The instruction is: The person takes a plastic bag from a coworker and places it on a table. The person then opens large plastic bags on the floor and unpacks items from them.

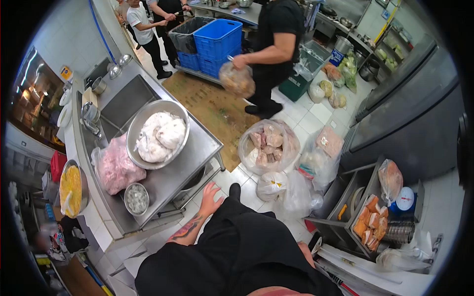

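Observation:
Near the sink counter's right corner, my left hand [211, 198] hangs in the air with its fingers apart and nothing in it. At the right edge of my lap a small part of my right hand or arm [306, 254] shows; its fingers are hidden. On the steel counter [197, 148] stands a large metal bowl [183, 143] of pale, whitish food. Beside it lie a bag of pink meat [116, 165] and a small metal container of ice-like pieces [137, 199]. An open clear bag of meat pieces [266, 143] stands on the floor ahead.
A person in black [279, 49] carries a filled plastic bag [237, 80]. Two people stand at the upper left. Blue crates [217, 39], a green bin [296, 86], more floor bags [271, 185] and a steel cart [340, 224] with orange-brown food stand around.

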### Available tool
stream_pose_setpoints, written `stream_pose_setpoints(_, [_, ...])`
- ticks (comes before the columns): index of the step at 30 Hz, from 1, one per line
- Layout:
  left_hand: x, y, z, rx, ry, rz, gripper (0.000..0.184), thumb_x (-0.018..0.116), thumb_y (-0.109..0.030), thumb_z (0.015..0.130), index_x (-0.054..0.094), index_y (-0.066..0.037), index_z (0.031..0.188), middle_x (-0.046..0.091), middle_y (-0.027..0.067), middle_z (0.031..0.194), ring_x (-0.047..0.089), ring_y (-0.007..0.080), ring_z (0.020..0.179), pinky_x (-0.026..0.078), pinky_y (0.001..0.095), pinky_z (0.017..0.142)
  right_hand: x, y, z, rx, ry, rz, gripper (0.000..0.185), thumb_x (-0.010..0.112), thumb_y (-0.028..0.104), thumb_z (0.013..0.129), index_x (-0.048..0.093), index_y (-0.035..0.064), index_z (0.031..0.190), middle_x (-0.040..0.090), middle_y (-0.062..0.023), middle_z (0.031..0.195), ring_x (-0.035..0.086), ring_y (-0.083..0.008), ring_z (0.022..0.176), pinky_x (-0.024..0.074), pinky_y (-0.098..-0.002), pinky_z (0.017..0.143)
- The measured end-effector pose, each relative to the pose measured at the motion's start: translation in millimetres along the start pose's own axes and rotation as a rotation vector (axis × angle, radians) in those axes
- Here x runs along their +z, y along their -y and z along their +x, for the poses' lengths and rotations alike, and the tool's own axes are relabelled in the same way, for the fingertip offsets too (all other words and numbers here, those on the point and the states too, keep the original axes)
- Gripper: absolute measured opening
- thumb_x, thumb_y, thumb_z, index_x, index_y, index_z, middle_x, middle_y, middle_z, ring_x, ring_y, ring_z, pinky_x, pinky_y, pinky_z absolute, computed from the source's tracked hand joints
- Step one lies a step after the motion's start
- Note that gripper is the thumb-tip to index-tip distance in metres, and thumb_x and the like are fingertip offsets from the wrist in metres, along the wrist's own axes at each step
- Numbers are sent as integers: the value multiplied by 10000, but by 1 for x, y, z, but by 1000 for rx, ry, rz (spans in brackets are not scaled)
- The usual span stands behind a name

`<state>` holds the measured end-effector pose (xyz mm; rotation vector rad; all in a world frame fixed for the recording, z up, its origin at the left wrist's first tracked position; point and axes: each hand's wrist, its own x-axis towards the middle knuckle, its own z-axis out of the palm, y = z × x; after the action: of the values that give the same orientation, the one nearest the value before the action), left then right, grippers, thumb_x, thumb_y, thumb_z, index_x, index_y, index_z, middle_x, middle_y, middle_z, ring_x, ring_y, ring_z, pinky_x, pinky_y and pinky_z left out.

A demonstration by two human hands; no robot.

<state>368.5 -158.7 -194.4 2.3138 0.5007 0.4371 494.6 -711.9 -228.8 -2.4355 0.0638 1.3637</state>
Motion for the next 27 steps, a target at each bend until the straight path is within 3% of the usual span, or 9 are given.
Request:
stream_pose_setpoints(2, [21,28,-85,-283,0,-40,486,742,-296,777,618,-62,1185,438,233,1399,347,411,1341,300,475,1108,18,-43,6,72,-127,351,681,763,186,775,468,2,1361,621,-227,1164,665,-306,896,551,-424,664])
stream_pose_setpoints(4, [30,62,-170,-517,134,58,562,744,-367,761,617,-76,1225,434,267,1403,354,414,1344,301,450,1115,26,-64,18,133,-98,424,680,765,174,774,469,1,1361,622,-229,1167,665,-296,903,550,-419,683])
stream_pose_setpoints(7, [0,87,-259,-660,559,220,745,728,-509,694,589,-90,1294,437,291,1401,391,426,1325,323,434,1116,19,-66,2,200,-63,437,699,770,184,779,451,11,1376,626,-222,1174,665,-285,927,543,-427,729])
stream_pose_setpoints(8, [-4,116,-283,-668,733,258,783,711,-560,681,592,-79,1287,450,270,1402,410,404,1320,339,428,1106,21,-64,-11,213,-52,383,720,774,205,786,432,21,1392,630,-212,1179,664,-282,944,538,-440,757])
stream_pose_setpoints(11, [-49,76,-283,-892,846,289,783,685,-600,704,597,-76,1280,535,188,1353,463,340,1294,357,410,1093,43,-92,-10,237,3,397,799,791,259,782,377,62,1437,638,-182,1183,666,-287,949,522,-486,790])
stream_pose_setpoints(16, [-51,84,-251,-740,728,292,738,662,-605,731,624,-82,1251,555,185,1330,486,334,1265,325,412,1101,91,-140,-18,234,104,319,850,800,314,785,339,96,1464,651,-133,1132,661,-254,927,522,-490,767])
stream_pose_setpoints(22, [-20,31,-152,-429,494,189,617,685,-524,777,630,-128,1246,446,211,1430,285,367,1403,202,469,1156,98,-151,-44,267,262,307,847,787,247,797,308,119,1484,677,-107,1004,662,-226,760,528,-454,647])
stream_pose_setpoints(25, [-12,5,-124,-331,484,85,646,688,-551,768,598,-195,1300,331,231,1504,181,450,1422,183,507,1157,101,-155,-41,301,269,330,849,777,217,802,288,126,1491,679,-111,982,664,-219,707,525,-425,583])
stream_pose_setpoints(27, [-13,-19,-118,-316,511,87,625,690,-533,775,608,-181,1284,335,236,1500,189,437,1425,182,494,1160,94,-154,-36,311,211,385,835,765,189,805,286,121,1485,669,-129,1017,669,-226,675,516,-407,552])
